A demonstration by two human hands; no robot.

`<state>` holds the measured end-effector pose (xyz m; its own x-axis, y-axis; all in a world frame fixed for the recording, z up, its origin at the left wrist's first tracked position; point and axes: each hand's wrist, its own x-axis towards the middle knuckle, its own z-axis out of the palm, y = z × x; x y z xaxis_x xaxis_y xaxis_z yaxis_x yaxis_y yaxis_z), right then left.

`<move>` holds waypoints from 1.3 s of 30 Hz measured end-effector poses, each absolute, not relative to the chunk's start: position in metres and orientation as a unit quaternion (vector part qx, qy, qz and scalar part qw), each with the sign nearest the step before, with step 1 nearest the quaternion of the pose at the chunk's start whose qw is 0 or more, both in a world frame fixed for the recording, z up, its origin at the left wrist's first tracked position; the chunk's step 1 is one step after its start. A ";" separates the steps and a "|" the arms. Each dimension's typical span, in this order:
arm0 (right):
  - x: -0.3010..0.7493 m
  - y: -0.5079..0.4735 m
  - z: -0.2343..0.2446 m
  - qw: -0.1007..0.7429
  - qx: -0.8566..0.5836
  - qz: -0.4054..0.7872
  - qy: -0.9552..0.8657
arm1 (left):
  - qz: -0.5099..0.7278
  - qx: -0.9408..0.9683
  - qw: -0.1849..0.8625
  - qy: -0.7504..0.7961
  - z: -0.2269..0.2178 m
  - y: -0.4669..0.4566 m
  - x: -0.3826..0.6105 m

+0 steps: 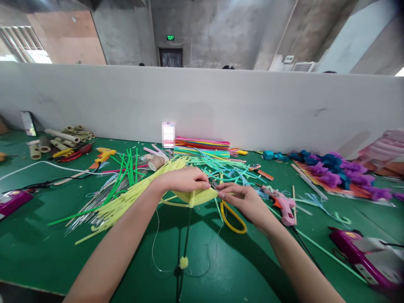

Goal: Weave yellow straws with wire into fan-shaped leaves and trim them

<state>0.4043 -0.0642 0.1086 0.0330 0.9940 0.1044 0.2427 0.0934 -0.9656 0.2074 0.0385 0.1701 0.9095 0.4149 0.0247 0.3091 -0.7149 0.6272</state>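
Observation:
My left hand (186, 179) and my right hand (243, 200) meet above the green table (38, 235). Together they hold a flat yellow petal-like piece (197, 197) made of pipe cleaners. The left hand's fingers pinch its top edge. The right hand's fingers pinch its right tip. A thin dark stem (186, 240) hangs down from the piece, with a small yellow pompom (184, 262) near its lower end. Scissors with yellow handles (232, 219) lie just under my right hand. A thin wire loops on the table below.
Piles of yellow (126, 200) and green pipe cleaners (126, 174) lie left of my hands. A pink glue gun (282, 204) sits to the right, a yellow one (104, 155) at the left back. Purple and blue flowers (334, 172) lie far right. A white partition wall (252, 105) runs behind.

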 end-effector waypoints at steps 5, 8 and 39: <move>0.405 -0.065 0.109 0.465 -0.546 0.396 -0.573 | 0.075 0.924 0.322 0.194 0.169 0.040 0.207; 0.405 -0.064 0.108 0.462 -0.547 0.399 -0.573 | 0.075 0.929 0.306 0.195 0.168 0.040 0.208; 0.410 -0.063 0.109 0.433 -0.557 0.360 -0.611 | 0.011 0.939 0.283 0.195 0.169 0.041 0.207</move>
